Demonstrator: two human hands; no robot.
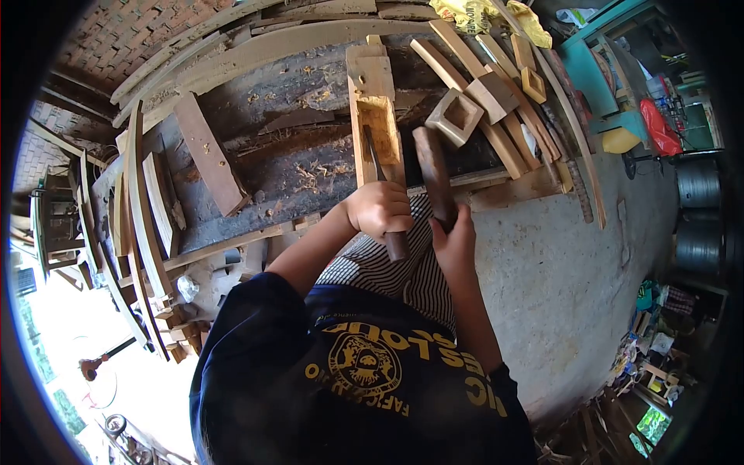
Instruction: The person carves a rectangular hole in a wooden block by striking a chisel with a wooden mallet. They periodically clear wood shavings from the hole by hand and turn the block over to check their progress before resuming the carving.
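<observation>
My left hand is wrapped around a chisel. Its handle end sticks out below the fist, and the blade reaches into the hollow of a wooden block. The block lies across the bench, with the rough-cut recess facing up and chips on its upper part. To the right, my right hand grips a dark wooden mallet by its lower end. The mallet is raised beside the block, apart from the chisel handle.
A dark workbench carries scattered shavings and a brown board. A hollowed square wooden piece and several wood strips lie at the right. Long curved planks lean at the left end. Concrete floor extends to the right.
</observation>
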